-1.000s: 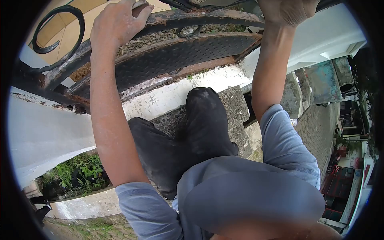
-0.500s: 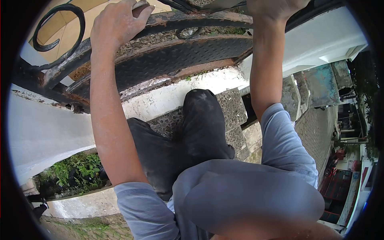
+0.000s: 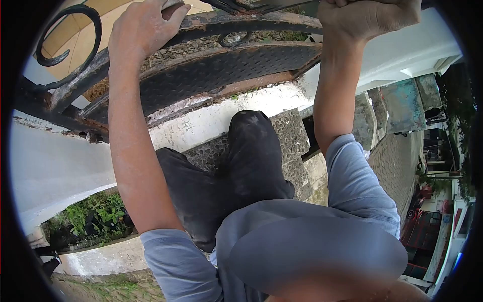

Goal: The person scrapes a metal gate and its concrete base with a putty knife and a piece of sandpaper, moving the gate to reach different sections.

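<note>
At the far top of the head view, we see the left hand (image 3: 143, 25) curled over a rusty iron railing (image 3: 241, 22), its grip wrapped around the bar. To the right, the right hand (image 3: 367, 17) is clenched around the same railing's upper part, fingers pressed closed on it. Just below the bar lies a curved checker-plate step (image 3: 216, 73). Nearer, dark trousers (image 3: 241, 171) cover a knee above stone steps (image 3: 294, 131).

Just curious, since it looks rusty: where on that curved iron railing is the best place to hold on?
The smooth rounded top rail, taken from above with the fingers curled over it, as the left hand and right hand do. The scroll below is thinner and awkwardly curved.
</note>
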The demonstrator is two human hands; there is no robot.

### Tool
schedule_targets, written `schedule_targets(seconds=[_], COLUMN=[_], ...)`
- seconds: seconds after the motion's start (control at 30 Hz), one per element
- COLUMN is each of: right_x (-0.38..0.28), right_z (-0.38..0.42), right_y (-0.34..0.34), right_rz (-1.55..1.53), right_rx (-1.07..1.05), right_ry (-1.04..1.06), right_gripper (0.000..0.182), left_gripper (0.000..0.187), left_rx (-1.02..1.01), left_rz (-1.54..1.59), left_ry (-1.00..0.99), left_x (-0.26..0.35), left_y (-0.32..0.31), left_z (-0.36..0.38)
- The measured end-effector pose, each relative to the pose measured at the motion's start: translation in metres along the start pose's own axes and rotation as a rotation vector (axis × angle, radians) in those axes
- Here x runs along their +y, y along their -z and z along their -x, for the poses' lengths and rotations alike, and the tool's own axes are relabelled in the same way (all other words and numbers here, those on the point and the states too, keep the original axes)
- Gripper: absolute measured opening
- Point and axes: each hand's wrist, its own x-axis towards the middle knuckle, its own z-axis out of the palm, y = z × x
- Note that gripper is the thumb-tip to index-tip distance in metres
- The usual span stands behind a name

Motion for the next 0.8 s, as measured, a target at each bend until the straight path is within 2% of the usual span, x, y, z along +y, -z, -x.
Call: schedule_targets(seconds=[0.03, 0.1, 0.17, 0.23, 0.27, 0.3, 0.37, 0.47, 0.57, 0.6, 0.7, 0.73, 0.77, 0.8], right_x=[0.008, 0.022, 0.008, -0.005, -0.001, 0.022, 0.018, -0.009, 0.025, 0.021, -0.002, 0.004, 0.024, 0.024], right_z=[0.001, 0.004, 0.004, 0.005, 0.005, 0.005, 0.002, 0.006, 0.003, 0.001, 0.004, 0.002, 0.003, 0.003], right_y=[-0.004, -0.011, -0.011, -0.002, -0.001, -0.009, 0.001, 0.008, 0.008, 0.011, 0.018, 0.015, 0.012, 0.014], right_rz=[0.001, 0.149, 0.112, -0.107, -0.06, 0.175, 0.158, -0.08, 0.086, 0.0, -0.102, -0.089, -0.019, -0.042], right_rx=[0.0, 0.057, 0.115, -0.095, 0.019, 0.13, 0.143, -0.058, 0.06, 0.064, -0.048, 0.009, 0.104, 0.136], right_ry=[-0.007, -0.124, -0.081, 0.076, -0.039, -0.009, -0.025, 0.066, -0.026, -0.06, 0.059, 0.083, -0.038, -0.063], right_gripper=[0.056, 0.056, 0.055, 0.053, 0.052, 0.052, 0.052, 0.051, 0.051, 0.05, 0.047, 0.047, 0.049, 0.049], left_gripper=[0.057, 0.055, 0.055, 0.055, 0.055, 0.055, 0.055, 0.055, 0.055, 0.055, 0.055, 0.055, 0.055, 0.054], left_rx=[-0.059, -0.002, 0.057, 0.035, 0.025, 0.011, 0.024, 0.022, 0.013, 0.04, -0.004, -0.009, -0.025, -0.035], left_rz=[-0.005, 0.0, 0.02, 0.005, -0.004, -0.01, -0.01, -0.003, 0.023, 0.018, 0.022, 0.025, -0.005, -0.038], left_ry=[0.02, -0.008, -0.011, -0.008, 0.0, -0.004, -0.014, 0.008, -0.014, -0.02, 0.018, 0.018, 0.032, 0.039], left_x=[0.002, 0.003, 0.001, -0.001, -0.001, 0.001, 0.004, 0.002, 0.003, 0.001, 0.004, 0.002, -0.001, 0.001], left_y=[0.001, -0.006, -0.005, -0.002, -0.002, -0.003, -0.004, 0.0, -0.006, -0.005, 0.001, -0.001, -0.004, -0.003], left_z=[0.0, 0.002, 0.002, 0.001, 0.001, 0.001, 0.001, 0.001, 0.003, 0.0, 0.002, 0.002, 0.0, -0.002])
